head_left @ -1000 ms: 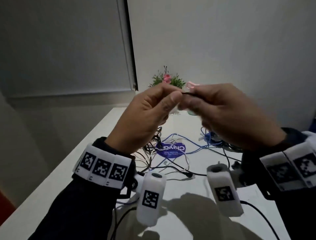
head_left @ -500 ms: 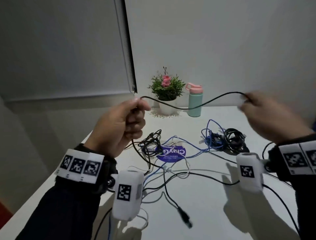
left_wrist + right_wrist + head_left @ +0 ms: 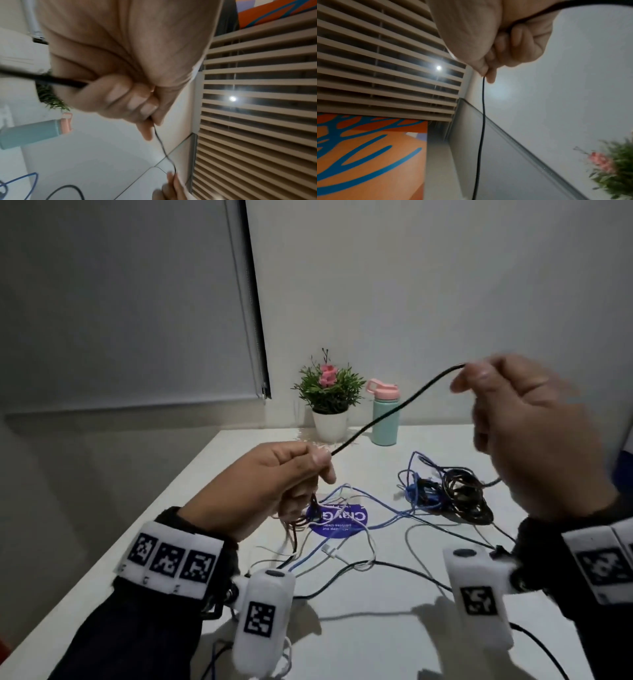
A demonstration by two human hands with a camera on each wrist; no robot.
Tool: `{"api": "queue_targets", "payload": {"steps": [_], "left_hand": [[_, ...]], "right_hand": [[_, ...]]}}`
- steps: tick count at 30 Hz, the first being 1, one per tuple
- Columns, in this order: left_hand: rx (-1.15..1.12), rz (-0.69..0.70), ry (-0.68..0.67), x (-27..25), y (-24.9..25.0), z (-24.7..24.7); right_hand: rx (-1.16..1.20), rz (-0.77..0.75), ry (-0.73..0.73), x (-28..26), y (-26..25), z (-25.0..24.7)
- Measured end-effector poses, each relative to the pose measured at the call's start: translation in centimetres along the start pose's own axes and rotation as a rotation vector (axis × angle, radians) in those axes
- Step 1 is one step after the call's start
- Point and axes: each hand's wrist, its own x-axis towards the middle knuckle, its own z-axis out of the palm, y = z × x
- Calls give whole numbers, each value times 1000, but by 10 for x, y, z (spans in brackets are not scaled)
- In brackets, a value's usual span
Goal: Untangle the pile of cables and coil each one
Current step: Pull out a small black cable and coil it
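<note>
A black cable [image 3: 394, 412] runs taut through the air between my two hands above the white table [image 3: 376, 638]. My left hand [image 3: 291, 474] grips its lower end in a fist, with more cable hanging below it; the left wrist view shows the curled fingers [image 3: 120, 97] round the black cable [image 3: 56, 81]. My right hand [image 3: 513, 419], raised higher, pinches the other end at thumb and forefinger. In the right wrist view the black cable [image 3: 482, 121] hangs from the fingertips [image 3: 488, 75]. Loose blue, white and black cables [image 3: 342, 542] sprawl on the table.
A bundle of black and blue cables [image 3: 452, 494] lies at the right of the table. A potted plant [image 3: 329, 398] and a teal bottle with a pink lid [image 3: 385, 416] stand at the far edge. A blue round sticker [image 3: 339, 518] lies mid-table.
My hands were together pinching the cable, then drew apart. Now the left hand has dropped lower and the right has risen, so the cable slants up to the right.
</note>
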Motion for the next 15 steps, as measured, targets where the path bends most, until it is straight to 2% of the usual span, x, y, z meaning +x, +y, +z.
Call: {"api": "queue_targets", "payload": {"steps": [2, 3, 4, 6, 8, 10, 11, 13, 14, 15], "left_hand": [[-33, -65, -6, 1, -7, -2], [-60, -82, 17, 0, -10, -6], [-78, -103, 39, 2, -11, -4], [-15, -102, 83, 5, -12, 2], [175, -71, 98, 6, -11, 9], [329, -45, 76, 6, -8, 17], [334, -24, 57, 6, -8, 21], [237, 19, 5, 5, -5, 28], [179, 26, -11, 5, -3, 30], [133, 18, -17, 5, -1, 30]], "right_hand": [[-23, 137, 124, 5, 16, -7], [-97, 169, 126, 8, 21, -5], [-210, 193, 79, 9, 29, -8], [-549, 203, -104, 7, 38, -8], [-724, 112, -253, -1, 33, 1], [-608, -78, -370, -13, 13, 14], [-517, -167, -479, -22, 0, 22], [-382, -201, -706, -37, -19, 35], [-345, -184, -765, -40, -24, 39], [-322, -170, -764, -40, -26, 40]]}}
